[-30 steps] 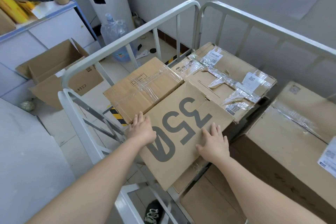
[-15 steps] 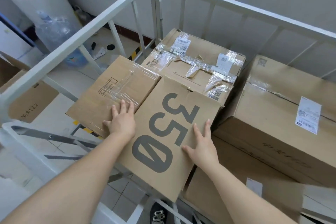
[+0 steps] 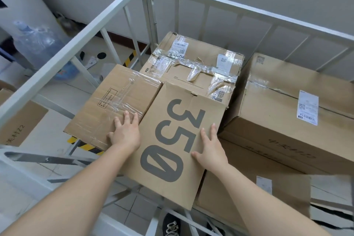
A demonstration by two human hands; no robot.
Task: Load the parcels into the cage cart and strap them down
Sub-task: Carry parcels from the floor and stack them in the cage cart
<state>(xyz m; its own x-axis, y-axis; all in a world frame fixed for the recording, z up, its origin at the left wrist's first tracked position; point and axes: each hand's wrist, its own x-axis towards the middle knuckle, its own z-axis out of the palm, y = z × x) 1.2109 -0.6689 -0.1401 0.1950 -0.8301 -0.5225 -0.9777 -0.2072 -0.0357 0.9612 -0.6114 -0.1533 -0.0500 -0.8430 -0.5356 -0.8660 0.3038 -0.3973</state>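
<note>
- Cage cart (image 3: 249, 10): white tubular metal frame with vertical bars. Its rails run along the left and far sides of the load.
- Brown cardboard box printed with a large grey "350" (image 3: 178, 90): lies flat at the near centre of the cart, printed face up. Its left edge touches the taped box and its far edge meets the labelled box. Its near corner projects over the cart's near frame.
- Left hand (image 3: 125, 134): released, palm down, fingers straight and spread. It rests across the seam between the "350" box and the taped box and grasps nothing.
- Right hand (image 3: 210, 151): released, palm down, fingers straight. It presses on the top face of the "350" box near its right edge.
- Plain brown carton wrapped in clear tape (image 3: 118, 99): left of the "350" box, against the left rail.
- Brown carton with white labels and torn clear tape (image 3: 193, 63): in the cart's far corner.
- Large brown carton with one white shipping label (image 3: 287, 113): on the right, stacked on a lower brown carton (image 3: 249, 188).
- Floor, outside the cart on the left: a clear water bottle (image 3: 38, 48), an open brown carton (image 3: 21, 120) and yellow-black hazard tape (image 3: 130, 58).
- A dark shoe (image 3: 171, 226) shows at the bottom edge.
</note>
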